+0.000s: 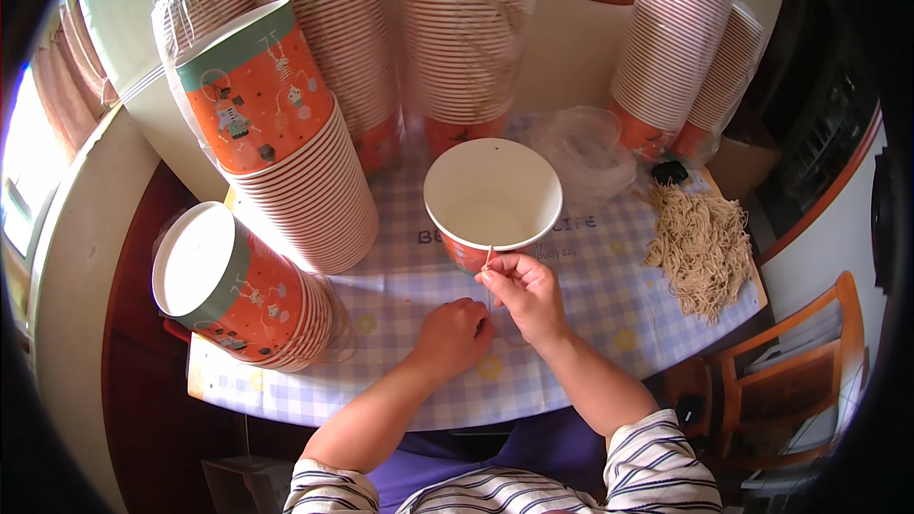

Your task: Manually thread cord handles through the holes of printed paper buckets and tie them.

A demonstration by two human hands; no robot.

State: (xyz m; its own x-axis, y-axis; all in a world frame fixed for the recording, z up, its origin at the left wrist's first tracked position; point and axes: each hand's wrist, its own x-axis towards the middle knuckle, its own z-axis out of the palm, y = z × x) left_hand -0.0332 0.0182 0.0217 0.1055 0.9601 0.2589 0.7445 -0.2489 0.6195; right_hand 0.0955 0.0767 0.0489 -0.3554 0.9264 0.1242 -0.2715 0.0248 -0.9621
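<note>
A white-lined paper bucket with an orange printed outside stands upright in the middle of the table, its open mouth facing up. At its near rim my right hand pinches a short piece of beige cord between thumb and fingertips. My left hand rests closer to me on the cloth, closed, with its fingers curled under; whatever they may hold is hidden. A loose heap of beige cords lies at the table's right side, with a small black object at its top.
Nested paper buckets rise on the left, beside a shorter leaning stack. Plastic-wrapped stacks line the back, with more wrapped buckets at back right. A crumpled clear bag sits behind the checked tablecloth's middle. A wooden chair stands right.
</note>
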